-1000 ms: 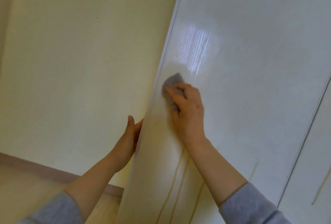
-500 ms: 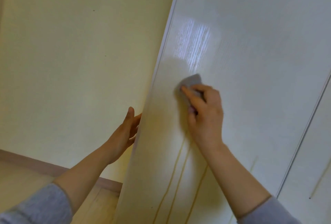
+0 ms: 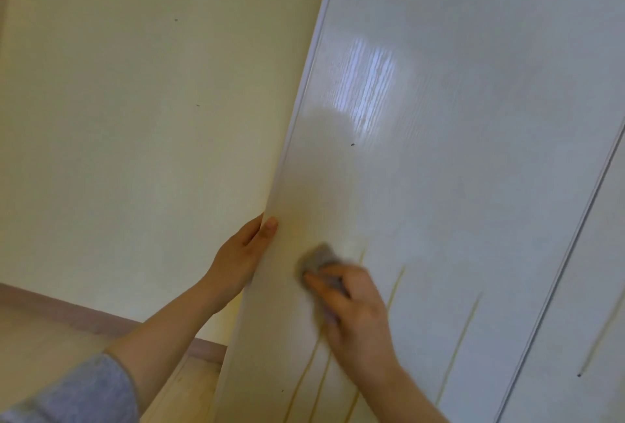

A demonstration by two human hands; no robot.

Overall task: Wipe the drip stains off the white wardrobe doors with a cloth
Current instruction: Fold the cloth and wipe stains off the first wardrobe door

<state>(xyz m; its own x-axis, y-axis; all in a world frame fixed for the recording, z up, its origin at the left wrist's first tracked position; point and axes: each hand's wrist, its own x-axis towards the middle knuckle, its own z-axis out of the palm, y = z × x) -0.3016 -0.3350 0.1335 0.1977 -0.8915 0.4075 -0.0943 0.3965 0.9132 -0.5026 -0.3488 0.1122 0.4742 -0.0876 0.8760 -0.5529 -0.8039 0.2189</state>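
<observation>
The white wardrobe door stands open and fills the right half of the view. Yellowish drip stains run down its lower part, with several streaks below and to the right of my right hand. That hand holds a small grey cloth against the door face, blurred by motion, with most of the cloth hidden under the fingers. My left hand grips the door's left edge, thumb on the front and fingers behind it. A second door at the far right carries one more streak.
A pale yellow wall lies behind the open door on the left. A brown skirting board runs along its foot above a light wooden floor. A small dark speck sits on the door above my hands.
My right hand has slid the cloth down the door onto the tops of the drip streaks. My left hand keeps its grip on the door edge.
</observation>
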